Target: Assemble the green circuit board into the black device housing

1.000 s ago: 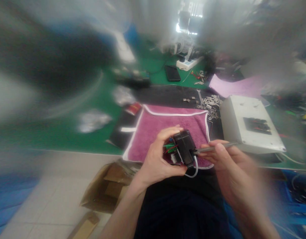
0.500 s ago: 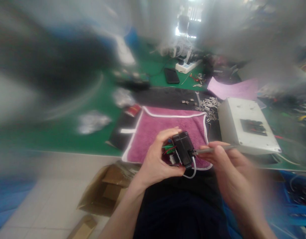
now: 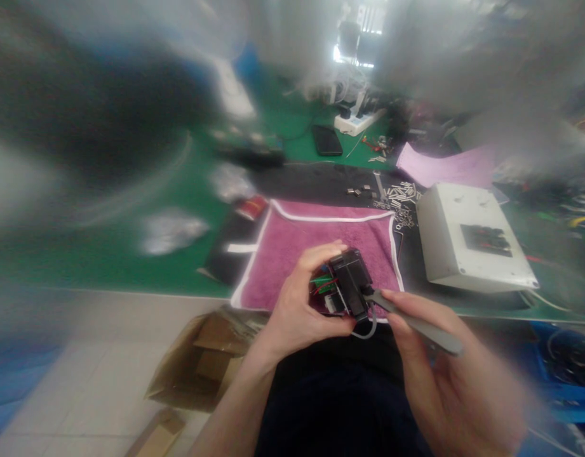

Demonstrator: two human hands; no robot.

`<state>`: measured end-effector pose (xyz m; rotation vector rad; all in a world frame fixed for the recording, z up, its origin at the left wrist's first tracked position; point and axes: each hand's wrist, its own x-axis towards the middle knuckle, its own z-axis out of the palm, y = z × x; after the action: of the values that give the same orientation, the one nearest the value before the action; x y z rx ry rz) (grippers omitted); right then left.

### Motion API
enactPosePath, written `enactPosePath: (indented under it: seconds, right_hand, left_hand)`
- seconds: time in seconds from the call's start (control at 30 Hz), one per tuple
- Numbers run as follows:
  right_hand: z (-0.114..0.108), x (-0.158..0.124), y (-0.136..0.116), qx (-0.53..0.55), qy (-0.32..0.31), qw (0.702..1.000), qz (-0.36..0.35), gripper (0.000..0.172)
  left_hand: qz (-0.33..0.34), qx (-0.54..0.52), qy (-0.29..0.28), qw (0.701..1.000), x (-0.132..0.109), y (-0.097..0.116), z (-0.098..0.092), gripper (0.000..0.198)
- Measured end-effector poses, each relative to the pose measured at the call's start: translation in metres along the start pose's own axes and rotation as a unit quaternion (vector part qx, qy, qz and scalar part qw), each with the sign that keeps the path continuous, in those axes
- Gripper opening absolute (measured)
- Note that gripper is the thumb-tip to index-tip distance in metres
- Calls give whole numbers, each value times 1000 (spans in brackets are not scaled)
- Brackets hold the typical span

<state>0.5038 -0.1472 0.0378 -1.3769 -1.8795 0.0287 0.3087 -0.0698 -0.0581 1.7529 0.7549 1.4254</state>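
Observation:
My left hand (image 3: 299, 304) grips a small black device (image 3: 350, 289) over the near edge of a maroon towel (image 3: 296, 244). Green and red wiring shows at the device's open left side, and a short white cable loops from its underside. My right hand (image 3: 444, 374) holds a grey slim tool (image 3: 416, 322). The tool's tip touches the device's right side, and its handle slants down to the right.
A white box (image 3: 468, 235) with a black panel stands right of the towel. Several small metal parts (image 3: 399, 197) lie behind it on a black mat. A phone (image 3: 327, 139), a power strip (image 3: 356, 120) and a pink sheet (image 3: 444, 166) sit farther back. Cardboard boxes (image 3: 201, 362) lie on the floor.
My right hand has dropped lower and swung the tool's handle down to the right, with its tip still at the device. My left hand keeps the device where it was.

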Motion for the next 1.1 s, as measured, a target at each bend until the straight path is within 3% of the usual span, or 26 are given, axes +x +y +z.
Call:
enactPosePath:
  seconds: [0.1,0.23,0.3,0.4,0.47,0.5,0.57,0.63,0.7,0.77,0.9,1.1]
  right_hand:
    - [-3,-1,-3,-10,-12,999,39,21]
    - [2,0,6,81,15,976,199,16]
    - [10,2,19,227,19,931,284,19]
    - [21,7,40,433,-7,833,345,22]
    - [22,9,47,487,-24,798,354,23]
    - [21,9,47,488,-30,797,356,23]
    - [14,8,41,436,-28,828,351,24]
    - [6,6,30,320,2,891,321,22]
    - [1,2,18,175,31,953,247,18]
    - [-1,-1,9,70,31,986,147,16]
    - [0,-3,0,12,9,1000,22,18]
    - [-3,3,-3,-62,-20,998,26,12]
  left_hand:
    - [-2,6,0,1000,0,1,0,106]
    - [6,11,-2,1000,1,2,-1,109]
    - [7,7,1,1000,1,2,-1,110]
    - [2,8,5,1000,2,2,0,106]
    - [-1,13,4,1000,2,3,1,104]
    - [-2,15,4,1000,2,3,2,104]
    - [-2,16,8,1000,2,3,2,106]
    - [-5,17,10,1000,1,3,2,108]
    - [-7,16,7,1000,1,2,1,108]
    - [-9,11,2,1000,0,1,1,108]
    - [-4,2,1,1000,0,-1,0,108]
    - [4,3,1,1000,0,1,0,109]
